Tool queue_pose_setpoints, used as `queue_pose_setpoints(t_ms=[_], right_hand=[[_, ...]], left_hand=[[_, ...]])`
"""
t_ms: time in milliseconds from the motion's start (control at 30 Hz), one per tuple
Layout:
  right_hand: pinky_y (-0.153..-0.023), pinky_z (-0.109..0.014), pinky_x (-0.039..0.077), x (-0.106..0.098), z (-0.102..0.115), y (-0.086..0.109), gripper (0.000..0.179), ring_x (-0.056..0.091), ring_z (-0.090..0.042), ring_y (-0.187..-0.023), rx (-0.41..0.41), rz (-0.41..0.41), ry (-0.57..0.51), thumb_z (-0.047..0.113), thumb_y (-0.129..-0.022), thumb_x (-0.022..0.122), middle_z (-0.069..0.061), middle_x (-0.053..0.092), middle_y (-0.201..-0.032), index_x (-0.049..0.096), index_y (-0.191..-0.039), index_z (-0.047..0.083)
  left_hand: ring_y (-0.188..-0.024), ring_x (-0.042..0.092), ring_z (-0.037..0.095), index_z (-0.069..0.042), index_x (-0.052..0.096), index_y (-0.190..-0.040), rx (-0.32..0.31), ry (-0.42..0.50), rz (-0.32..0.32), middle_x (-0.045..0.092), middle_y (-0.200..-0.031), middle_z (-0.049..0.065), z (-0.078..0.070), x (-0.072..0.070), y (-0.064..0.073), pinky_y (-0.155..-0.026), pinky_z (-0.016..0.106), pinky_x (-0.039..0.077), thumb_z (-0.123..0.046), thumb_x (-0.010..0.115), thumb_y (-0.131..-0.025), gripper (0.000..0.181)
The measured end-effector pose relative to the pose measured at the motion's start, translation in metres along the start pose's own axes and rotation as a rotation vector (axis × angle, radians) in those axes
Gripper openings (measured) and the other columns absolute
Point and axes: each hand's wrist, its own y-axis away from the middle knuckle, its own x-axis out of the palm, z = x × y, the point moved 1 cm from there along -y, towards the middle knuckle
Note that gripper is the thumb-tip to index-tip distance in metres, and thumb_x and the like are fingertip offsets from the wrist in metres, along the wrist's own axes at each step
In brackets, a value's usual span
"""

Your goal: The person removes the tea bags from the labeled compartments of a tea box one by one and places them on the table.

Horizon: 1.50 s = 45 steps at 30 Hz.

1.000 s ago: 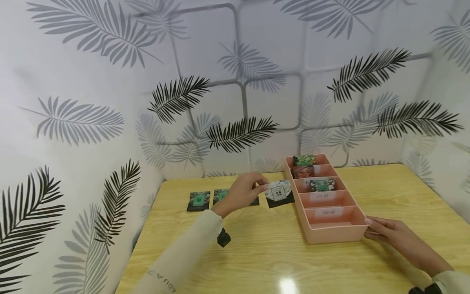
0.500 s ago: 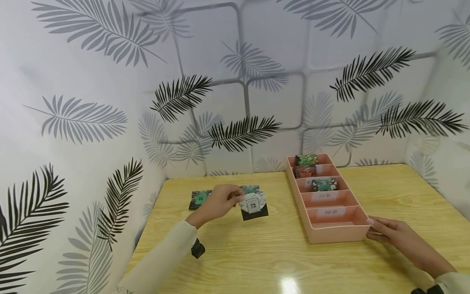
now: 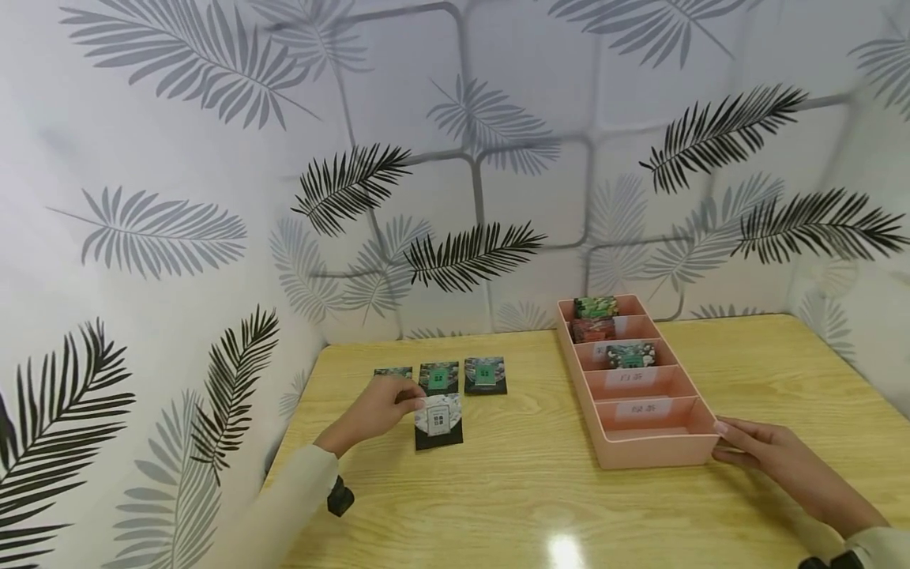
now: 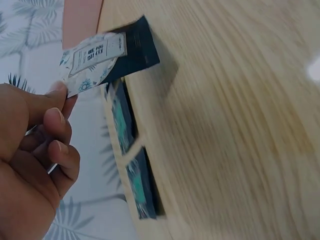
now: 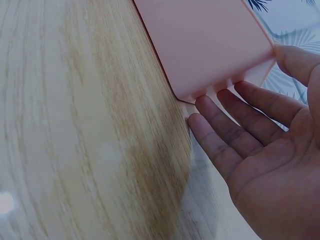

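My left hand (image 3: 377, 407) pinches a white-and-black tea sachet (image 3: 438, 419) by its upper left edge. In the left wrist view, thumb and forefinger meet at one corner of this sachet (image 4: 95, 57), which is tilted above the table with a shadow beside it. Just behind lie three dark tea sachets with green labels in a row: one at the right (image 3: 486, 376), a middle one (image 3: 438, 378), and a left one (image 3: 393, 371) partly hidden by the hand. My right hand (image 3: 778, 458) holds the front right corner of a pink divided box (image 3: 657, 455), thumb at its rim, fingertips along the lower edge (image 5: 215, 95).
Several compartments divide the box. The far ones hold a green packet (image 3: 596, 307), a red packet (image 3: 593, 329) and a dark green packet (image 3: 631, 355); two nearer ones have paper labels (image 3: 643, 408). A leaf-patterned wall (image 3: 512, 190) stands behind the wooden table (image 3: 512, 490).
The left hand has carried the white-and-black sachet left and nearer, from beside the box to in front of the row, uncovering the dark sachets. The right hand stays at the box corner.
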Motion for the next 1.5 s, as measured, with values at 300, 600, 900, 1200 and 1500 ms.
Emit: queue_pose_setpoints(t_ms=[300, 600, 900, 1200, 1500], right_hand=[[-0.084, -0.018, 0.047, -0.004, -0.004, 0.001, 0.061, 0.062, -0.011, -0.107, -0.052, -0.007, -0.027, 0.033, -0.104, 0.040, 0.006, 0.058, -0.124, 0.028, -0.142, -0.013], [-0.084, -0.017, 0.046, -0.002, -0.006, -0.001, 0.063, 0.063, -0.011, -0.106, -0.036, 0.002, -0.052, 0.033, -0.104, 0.041, 0.007, 0.060, -0.121, 0.024, -0.143, -0.014], [-0.083, -0.017, 0.046, -0.002, -0.006, -0.002, 0.066, 0.063, -0.010, -0.106, -0.014, -0.005, -0.034, 0.034, -0.104, 0.040, 0.001, 0.060, -0.123, 0.021, -0.144, -0.014], [-0.084, -0.018, 0.047, -0.004, -0.004, -0.002, 0.065, 0.062, -0.009, -0.106, -0.030, -0.005, -0.020, 0.034, -0.104, 0.040, 0.003, 0.058, -0.125, 0.022, -0.143, -0.015], [-0.084, -0.018, 0.046, -0.003, -0.005, -0.001, 0.066, 0.062, -0.010, -0.106, -0.013, 0.005, -0.031, 0.034, -0.104, 0.039, -0.002, 0.060, -0.124, 0.019, -0.144, -0.014]], left_hand=[[-0.081, 0.063, 0.010, -0.015, 0.073, -0.104, -0.075, -0.026, 0.014, 0.068, -0.096, -0.005, 0.023, -0.016, 0.017, -0.071, 0.029, 0.051, -0.015, 0.063, -0.093, 0.015], [-0.080, 0.063, 0.013, -0.013, 0.076, -0.098, -0.129, -0.085, 0.004, 0.069, -0.091, -0.004, 0.049, -0.025, 0.025, -0.070, 0.031, 0.052, -0.013, 0.067, -0.089, 0.012], [-0.074, 0.063, 0.010, -0.012, 0.076, -0.090, -0.221, -0.160, 0.014, 0.070, -0.082, -0.004, 0.069, -0.022, 0.031, -0.068, 0.033, 0.052, -0.012, 0.073, -0.084, 0.007], [-0.067, 0.057, 0.006, -0.013, 0.073, -0.084, -0.269, -0.195, 0.005, 0.065, -0.076, -0.008, 0.075, -0.019, 0.032, -0.062, 0.030, 0.047, -0.019, 0.075, -0.082, 0.008], [-0.069, 0.057, 0.009, -0.016, 0.071, -0.082, -0.294, -0.221, 0.005, 0.064, -0.078, -0.006, 0.073, -0.013, 0.035, -0.066, 0.033, 0.049, -0.017, 0.076, -0.082, 0.005]])
